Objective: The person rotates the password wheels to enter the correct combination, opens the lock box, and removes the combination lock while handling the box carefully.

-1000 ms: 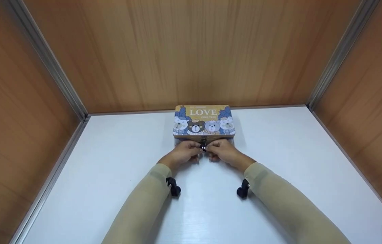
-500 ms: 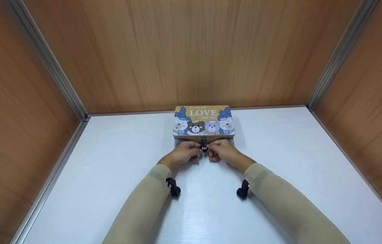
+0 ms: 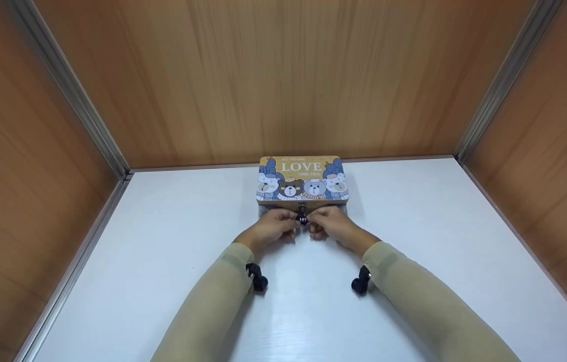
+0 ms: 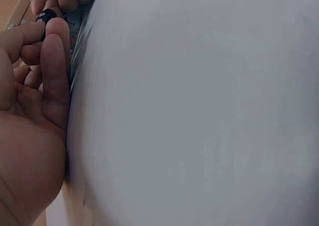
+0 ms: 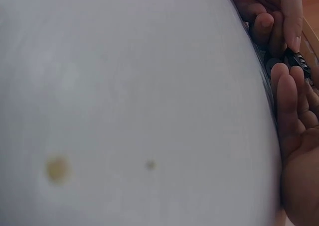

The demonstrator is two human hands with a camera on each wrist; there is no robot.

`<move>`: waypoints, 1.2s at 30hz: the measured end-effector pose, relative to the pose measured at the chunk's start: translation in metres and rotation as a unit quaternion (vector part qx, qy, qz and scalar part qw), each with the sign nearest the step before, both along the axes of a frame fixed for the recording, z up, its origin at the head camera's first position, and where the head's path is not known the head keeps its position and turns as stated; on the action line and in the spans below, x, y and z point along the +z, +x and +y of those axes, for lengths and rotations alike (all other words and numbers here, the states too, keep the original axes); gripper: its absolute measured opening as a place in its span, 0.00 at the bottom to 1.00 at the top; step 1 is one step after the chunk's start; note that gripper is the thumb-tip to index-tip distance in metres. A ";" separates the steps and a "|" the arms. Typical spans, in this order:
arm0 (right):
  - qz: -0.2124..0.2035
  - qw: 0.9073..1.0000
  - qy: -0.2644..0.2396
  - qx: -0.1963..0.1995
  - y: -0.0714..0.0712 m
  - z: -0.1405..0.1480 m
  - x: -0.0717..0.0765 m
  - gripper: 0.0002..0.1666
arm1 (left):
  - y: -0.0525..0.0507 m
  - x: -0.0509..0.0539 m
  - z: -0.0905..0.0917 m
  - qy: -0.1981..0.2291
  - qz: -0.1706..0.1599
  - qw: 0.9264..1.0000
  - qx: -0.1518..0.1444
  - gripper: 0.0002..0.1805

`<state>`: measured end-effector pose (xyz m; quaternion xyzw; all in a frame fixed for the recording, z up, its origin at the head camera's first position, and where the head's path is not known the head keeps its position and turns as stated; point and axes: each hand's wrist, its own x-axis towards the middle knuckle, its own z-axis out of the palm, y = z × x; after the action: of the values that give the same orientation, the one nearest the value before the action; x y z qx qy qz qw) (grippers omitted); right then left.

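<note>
A tin box [image 3: 303, 176] with bears and the word LOVE on its lid stands closed against the back wall. From the clasp at its front hangs a small black combination padlock [image 3: 302, 219], with number dials visible in the right wrist view, where the padlock [image 5: 299, 62] sits between the fingertips of both hands. My left hand [image 3: 274, 224] pinches it from the left. On the other side, my right hand [image 3: 334, 224] pinches it with thumb and forefinger. In the left wrist view, fingers partly cover the padlock [image 4: 46, 15].
A white tabletop [image 3: 203, 211] spreads around the box. Wood-grain panels [image 3: 313, 80] enclose it at the back and both sides, joined by metal corner strips [image 3: 77, 95]. Black wrist devices [image 3: 258, 279] hang from both sleeves.
The right fingers have shifted slightly at the padlock, and more of its black body shows than a second ago. The box and both arms stay in place.
</note>
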<state>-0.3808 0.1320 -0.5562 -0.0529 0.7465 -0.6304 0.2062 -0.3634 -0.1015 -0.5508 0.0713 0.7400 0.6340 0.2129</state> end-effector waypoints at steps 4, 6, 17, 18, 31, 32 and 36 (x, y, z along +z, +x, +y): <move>0.005 1.000 0.002 0.001 0.000 0.000 -0.001 0.11 | 0.000 0.001 0.001 -0.001 -0.002 1.000 0.001 0.09; 0.008 1.000 0.000 0.005 0.000 0.000 -0.001 0.10 | 0.000 0.001 0.001 -0.006 -0.003 1.000 -0.001 0.09; 0.009 1.000 0.011 0.006 0.000 -0.002 -0.001 0.09 | -0.001 0.001 0.001 -0.007 -0.005 1.000 -0.001 0.10; 0.008 1.000 0.011 0.006 0.000 -0.002 -0.001 0.09 | -0.001 0.001 0.001 -0.006 -0.003 1.000 0.000 0.10; 0.001 1.000 0.002 -0.001 0.000 -0.004 0.000 0.18 | 0.001 0.001 0.001 -0.010 0.004 1.000 -0.002 0.11; 0.001 1.000 0.003 -0.002 0.000 -0.004 0.000 0.19 | 0.001 0.001 0.001 -0.010 0.005 1.000 -0.001 0.11; 0.006 1.000 -0.002 -0.002 0.003 -0.004 0.003 0.21 | 0.002 0.000 0.002 0.006 0.003 1.000 0.003 0.11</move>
<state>-0.3778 0.1283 -0.5529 -0.0555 0.7463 -0.6324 0.2002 -0.3614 -0.0993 -0.5509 0.0720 0.7370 0.6389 0.2084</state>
